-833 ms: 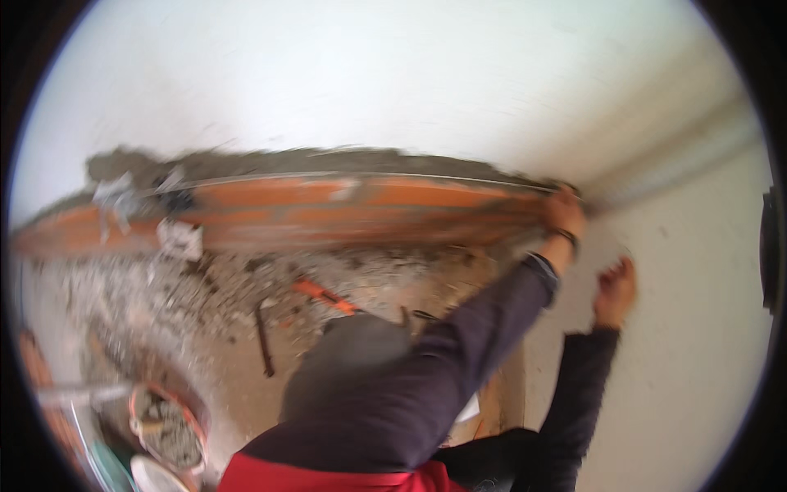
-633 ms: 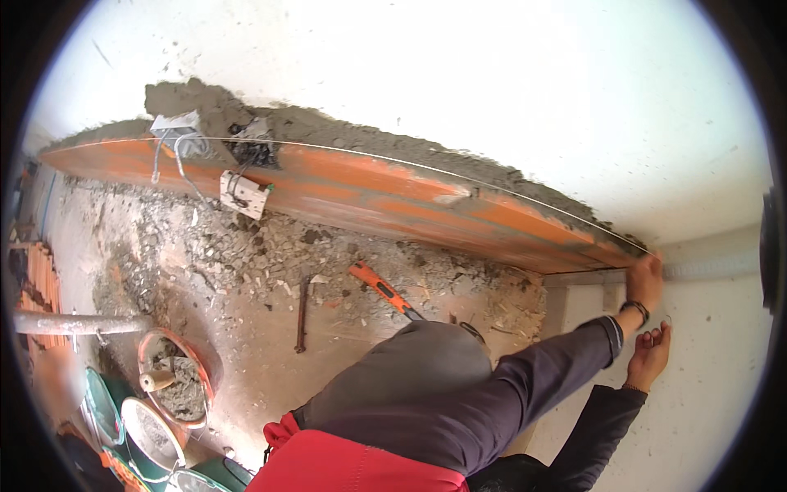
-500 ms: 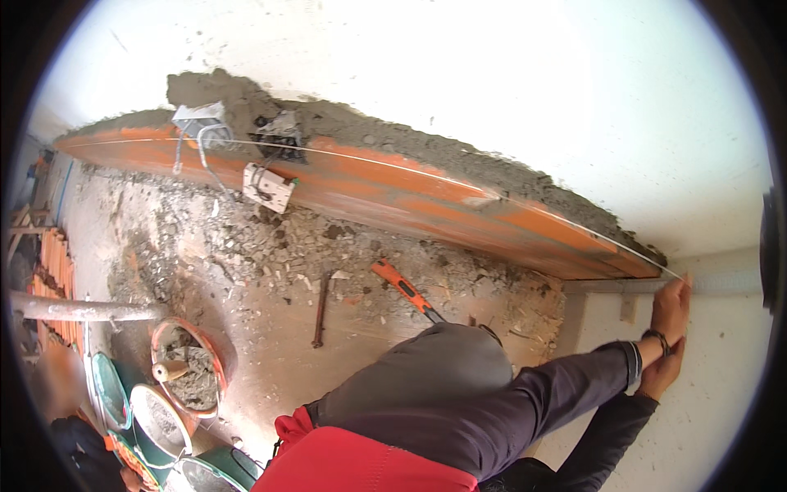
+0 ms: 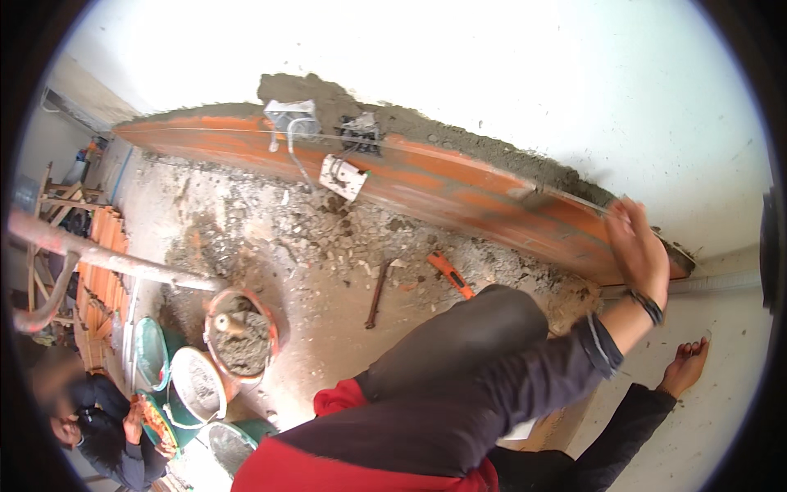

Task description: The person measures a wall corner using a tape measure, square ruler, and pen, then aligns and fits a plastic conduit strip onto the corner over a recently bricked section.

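Note:
My left hand [image 4: 639, 250], a dark band at its wrist, reaches up with fingers extended beside a thin pale string [image 4: 578, 195] along the low brick course [image 4: 484, 197]. Whether the fingertips touch the string is unclear. Lower right, against the white wall, my right hand [image 4: 684, 369] has curled fingers around something too small to make out. Grey mortar [image 4: 299, 86] tops the bricks, round a metal box [image 4: 291, 115] with loose conduit and a white plate [image 4: 342, 176] hanging. An orange-handled tool [image 4: 447, 271] and a rusty bar [image 4: 377, 295] lie on the rubble-strewn floor.
At the lower left, a co-worker [image 4: 102, 418] in dark clothes holds a green container [image 4: 152, 418], among several buckets [image 4: 197, 381], one orange with mortar [image 4: 242, 336]. A pale pole [image 4: 139, 262] crosses above them, near stacked bricks and timber [image 4: 106, 303].
My left hand has left the corner, where it met my right, and moved up-left along the string. My right hand stays low by the wall. The view has shifted, showing more of the co-worker.

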The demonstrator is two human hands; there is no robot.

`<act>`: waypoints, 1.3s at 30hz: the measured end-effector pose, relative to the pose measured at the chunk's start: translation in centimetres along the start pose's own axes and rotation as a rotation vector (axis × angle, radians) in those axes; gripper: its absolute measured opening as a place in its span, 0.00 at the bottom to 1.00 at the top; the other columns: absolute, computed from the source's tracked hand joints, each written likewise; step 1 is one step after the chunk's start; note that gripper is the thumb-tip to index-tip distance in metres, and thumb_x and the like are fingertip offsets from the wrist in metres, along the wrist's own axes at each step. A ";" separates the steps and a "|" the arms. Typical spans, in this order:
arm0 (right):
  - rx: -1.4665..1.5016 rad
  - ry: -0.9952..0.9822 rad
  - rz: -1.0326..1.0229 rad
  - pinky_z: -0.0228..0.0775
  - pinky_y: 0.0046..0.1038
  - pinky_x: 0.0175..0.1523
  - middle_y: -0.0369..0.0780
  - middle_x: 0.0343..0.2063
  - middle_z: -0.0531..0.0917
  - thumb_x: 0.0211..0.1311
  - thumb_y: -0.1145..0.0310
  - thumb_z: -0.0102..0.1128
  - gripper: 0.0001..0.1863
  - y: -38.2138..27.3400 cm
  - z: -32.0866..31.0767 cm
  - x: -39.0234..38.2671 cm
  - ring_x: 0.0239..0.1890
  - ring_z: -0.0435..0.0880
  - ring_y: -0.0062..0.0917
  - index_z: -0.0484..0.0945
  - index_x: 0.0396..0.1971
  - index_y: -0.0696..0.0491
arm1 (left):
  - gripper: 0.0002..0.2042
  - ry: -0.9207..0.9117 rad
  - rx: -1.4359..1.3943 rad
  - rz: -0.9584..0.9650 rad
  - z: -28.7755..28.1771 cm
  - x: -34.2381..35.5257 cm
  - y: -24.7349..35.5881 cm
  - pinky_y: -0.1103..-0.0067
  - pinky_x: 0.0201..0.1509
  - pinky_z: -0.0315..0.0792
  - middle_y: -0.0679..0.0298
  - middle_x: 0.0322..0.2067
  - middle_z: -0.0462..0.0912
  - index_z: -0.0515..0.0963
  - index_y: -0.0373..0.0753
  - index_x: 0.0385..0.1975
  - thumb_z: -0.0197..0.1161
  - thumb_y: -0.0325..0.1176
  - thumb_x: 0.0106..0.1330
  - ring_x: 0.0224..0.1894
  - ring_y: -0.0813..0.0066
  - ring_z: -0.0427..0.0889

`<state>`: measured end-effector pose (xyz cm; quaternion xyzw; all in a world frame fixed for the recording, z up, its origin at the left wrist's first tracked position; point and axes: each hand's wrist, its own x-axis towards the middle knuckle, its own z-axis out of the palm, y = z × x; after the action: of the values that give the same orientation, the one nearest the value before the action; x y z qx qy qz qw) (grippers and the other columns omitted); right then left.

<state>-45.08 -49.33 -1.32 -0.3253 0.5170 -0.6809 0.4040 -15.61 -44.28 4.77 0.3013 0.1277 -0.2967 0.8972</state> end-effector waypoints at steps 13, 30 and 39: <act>-0.070 0.037 -0.048 0.66 0.20 0.36 0.32 0.27 0.70 0.67 0.66 0.56 0.13 -1.3 2.9 -1.6 0.28 0.67 0.17 0.78 0.45 0.58 | 0.13 0.272 0.408 0.183 -18.6 18.4 23.0 0.85 0.25 0.65 0.73 0.39 0.80 0.71 0.46 0.53 0.54 0.31 0.69 0.27 0.85 0.67; -0.126 0.059 -0.057 0.67 0.20 0.37 0.33 0.29 0.71 0.68 0.64 0.56 0.16 -1.5 1.8 -1.0 0.29 0.68 0.18 0.77 0.48 0.60 | 0.18 0.286 0.552 0.170 -28.9 32.6 40.5 0.81 0.36 0.64 0.70 0.39 0.83 0.78 0.46 0.49 0.58 0.50 0.65 0.35 0.84 0.73; -0.126 0.057 -0.046 0.67 0.20 0.37 0.33 0.28 0.70 0.68 0.64 0.56 0.16 -1.3 1.3 -0.4 0.29 0.68 0.18 0.78 0.47 0.60 | 0.09 -0.002 0.373 0.053 -31.8 33.8 40.6 0.72 0.48 0.67 0.70 0.51 0.81 0.75 0.50 0.41 0.52 0.45 0.71 0.43 0.77 0.76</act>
<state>-44.04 -49.41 0.23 -0.3424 0.5626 -0.6649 0.3522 34.31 -14.01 -15.11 0.4653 0.0617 -0.2917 0.8334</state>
